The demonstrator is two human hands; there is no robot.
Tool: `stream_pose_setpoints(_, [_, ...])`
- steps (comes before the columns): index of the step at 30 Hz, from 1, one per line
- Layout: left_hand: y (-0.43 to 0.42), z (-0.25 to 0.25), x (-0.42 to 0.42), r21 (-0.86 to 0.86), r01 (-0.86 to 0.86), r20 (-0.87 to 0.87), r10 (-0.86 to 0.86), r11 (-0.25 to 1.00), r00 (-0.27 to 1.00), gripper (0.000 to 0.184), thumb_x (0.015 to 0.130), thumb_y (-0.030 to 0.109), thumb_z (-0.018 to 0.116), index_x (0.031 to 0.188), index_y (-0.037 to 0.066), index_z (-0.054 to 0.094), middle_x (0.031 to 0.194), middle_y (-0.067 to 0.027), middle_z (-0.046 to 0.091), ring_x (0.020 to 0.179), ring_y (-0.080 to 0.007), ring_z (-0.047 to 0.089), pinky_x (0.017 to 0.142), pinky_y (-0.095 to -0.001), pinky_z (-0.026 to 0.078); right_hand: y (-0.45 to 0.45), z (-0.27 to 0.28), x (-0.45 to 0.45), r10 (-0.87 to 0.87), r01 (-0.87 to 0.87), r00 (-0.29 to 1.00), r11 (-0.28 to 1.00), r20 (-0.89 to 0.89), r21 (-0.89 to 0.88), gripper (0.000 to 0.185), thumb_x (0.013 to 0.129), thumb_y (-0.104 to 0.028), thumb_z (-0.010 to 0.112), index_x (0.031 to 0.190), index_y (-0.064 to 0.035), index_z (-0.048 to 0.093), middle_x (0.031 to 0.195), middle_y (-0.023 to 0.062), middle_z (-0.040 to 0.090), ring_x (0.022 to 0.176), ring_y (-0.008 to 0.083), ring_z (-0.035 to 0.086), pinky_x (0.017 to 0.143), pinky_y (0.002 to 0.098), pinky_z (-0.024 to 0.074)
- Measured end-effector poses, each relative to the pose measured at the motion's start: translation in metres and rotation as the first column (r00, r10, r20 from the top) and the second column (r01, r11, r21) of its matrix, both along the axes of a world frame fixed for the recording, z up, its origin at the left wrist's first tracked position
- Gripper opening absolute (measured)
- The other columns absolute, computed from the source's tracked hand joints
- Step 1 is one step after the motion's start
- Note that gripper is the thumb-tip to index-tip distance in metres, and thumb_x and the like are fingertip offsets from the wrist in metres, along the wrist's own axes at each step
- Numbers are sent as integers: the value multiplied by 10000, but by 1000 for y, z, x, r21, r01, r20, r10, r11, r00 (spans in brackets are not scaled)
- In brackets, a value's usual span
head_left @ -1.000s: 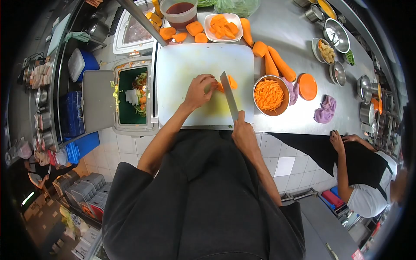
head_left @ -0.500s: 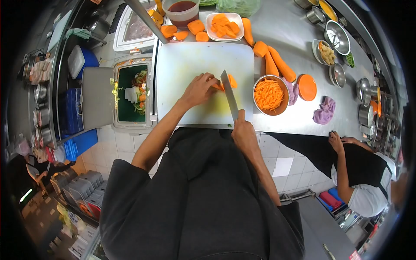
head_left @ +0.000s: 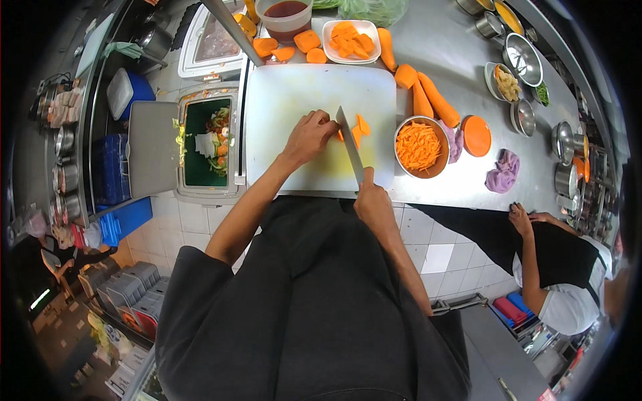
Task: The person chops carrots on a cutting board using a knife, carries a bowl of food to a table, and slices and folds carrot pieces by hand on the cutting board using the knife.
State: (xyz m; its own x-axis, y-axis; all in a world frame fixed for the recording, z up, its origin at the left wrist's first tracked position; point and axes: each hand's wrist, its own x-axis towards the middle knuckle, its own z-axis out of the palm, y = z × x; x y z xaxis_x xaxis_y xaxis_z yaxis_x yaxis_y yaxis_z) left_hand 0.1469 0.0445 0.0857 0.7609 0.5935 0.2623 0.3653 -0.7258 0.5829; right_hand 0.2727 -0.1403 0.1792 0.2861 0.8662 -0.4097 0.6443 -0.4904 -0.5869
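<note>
My right hand (head_left: 374,200) is wrapped round the handle of a kitchen knife (head_left: 350,144), whose blade points away from me across the white cutting board (head_left: 274,100). Bent fingertips of my left hand (head_left: 310,138) press a piece of carrot against the blade's left side; most of that piece is hidden by the fingers and the knife. Cut carrot slices (head_left: 362,125) lie on the board just right of the blade. Beside the board's right edge stands a metal bowl (head_left: 443,164) full of carrot strips (head_left: 418,146).
Whole peeled carrots (head_left: 438,100) and a white dish (head_left: 326,40) of carrot slices lie beyond the board. An orange lid (head_left: 477,136) and a purple cloth (head_left: 503,171) are on the right. A waste bin (head_left: 179,157) stands left. Another person (head_left: 558,260) is at the counter's right.
The blade has shifted slightly left, towards my left hand's fingertips. More cut carrot shows on its right side. The whole view has moved a little.
</note>
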Motion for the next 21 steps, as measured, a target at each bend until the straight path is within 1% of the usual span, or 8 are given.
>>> stream_pose_setpoints(3, [-3,2,0,32,-28,26,28,999,999,69,868,111,604,909,115,660,949,-74,543,894,-266,556,789,-386,456,-2,1,-3,10,-9,1000,999,11,-41,282,805,53,477,1047,10,338,728,370,600,727,562,593,699,636,455])
stream_pose_setpoints(5, [-4,2,1,23,-25,30,24,999,999,101,852,76,631,949,81,659,979,-95,543,893,-293,548,802,-406,472,-3,5,-4,19,-17,1000,997,22,-72,269,808,52,473,1038,12,339,736,375,599,736,565,593,705,636,452])
stream_pose_setpoints(9, [-5,-2,1,10,-33,83,32,999,996,122,830,53,653,948,80,662,977,-96,539,891,-294,547,791,-403,475,-4,5,-5,15,-14,1000,997,8,-76,262,810,54,468,1036,16,343,733,368,601,733,559,594,705,632,453])
stream_pose_setpoints(11, [-4,-1,1,-12,-24,98,25,1000,995,130,817,21,665,934,76,657,978,-96,534,886,-292,545,786,-397,480,-2,-2,-7,17,-16,1000,999,9,-48,265,811,57,463,1045,20,344,725,358,600,724,553,593,697,625,458])
stream_pose_setpoints(12, [-3,-3,1,-11,-22,97,23,1000,995,130,817,21,665,934,76,657,978,-96,534,886,-292,545,786,-397,480,0,-20,-6,15,-15,1000,999,8,-48,265,811,57,463,1045,20,344,725,358,600,724,553,593,697,625,458])
stream_pose_setpoints(13, [-4,-5,1,-13,-34,123,35,999,992,127,819,16,664,930,77,654,975,-95,530,882,-290,544,786,-396,483,0,-49,-5,41,-42,999,998,35,41,250,848,36,468,1062,26,338,689,349,590,698,542,595,654,614,463])
stream_pose_setpoints(14, [-5,-5,2,-15,-48,151,50,999,987,125,821,10,663,925,77,651,973,-95,527,879,-289,543,786,-394,485,6,-49,-5,66,-74,996,989,67,128,240,885,15,474,1078,31,333,652,341,580,672,532,597,611,602,467])
stream_pose_setpoints(21, [-8,-4,2,-26,-57,141,60,998,988,140,830,3,660,951,70,644,981,-98,519,875,-286,545,777,-389,488,2,0,-5,24,-26,999,999,31,46,212,904,9,466,1070,28,336,669,352,582,686,538,597,625,607,463])
